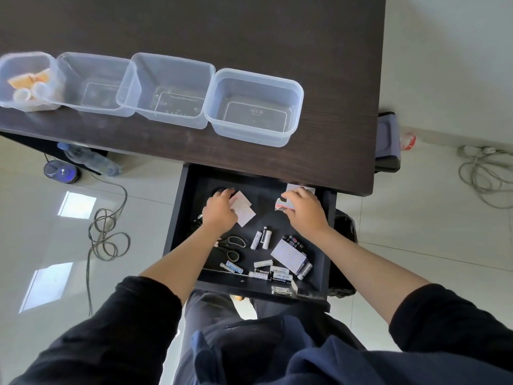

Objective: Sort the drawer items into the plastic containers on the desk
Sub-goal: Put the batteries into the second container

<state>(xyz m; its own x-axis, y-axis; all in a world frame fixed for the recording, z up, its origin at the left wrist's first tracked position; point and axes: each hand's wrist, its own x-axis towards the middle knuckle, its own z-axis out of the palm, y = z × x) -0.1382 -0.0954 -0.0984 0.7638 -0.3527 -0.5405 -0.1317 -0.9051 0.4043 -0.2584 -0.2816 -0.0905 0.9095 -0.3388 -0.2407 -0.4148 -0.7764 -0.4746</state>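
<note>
Four clear plastic containers are lined up in a row across the dark worktop [305,37], running from its left edge toward the right. The leftmost container [26,79] has some orange and whitish bits in it, can't really be told what they are. The second container [94,84], third container [169,90] and fourth container [254,107] are bare inside, and the fourth one is sat closest to the front edge, just above the drawer.

The drawer [183,218] is pulled out from under the front right part of the worktop. Both hands are reached into its back half. The left hand [219,212] is laid over some pale paper slips [244,211] near the back left corner, fingers curled down at a dark round thing, but whether anything is actually gripped can't be told. The right hand [305,208] is near the back right corner, with its grip closed on a small shiny packet [281,204], pinched at the fingertips. Another white slip [294,187] is tucked right at the back edge beyond it.

Toward the front of the drawer, black-handled scissors [233,247] are lying left of the middle, a loose bunch of batteries [262,238] just right of them, a pale card [287,255] over more batteries near the right side, and a row of batteries [273,272] along the front edge.
</note>
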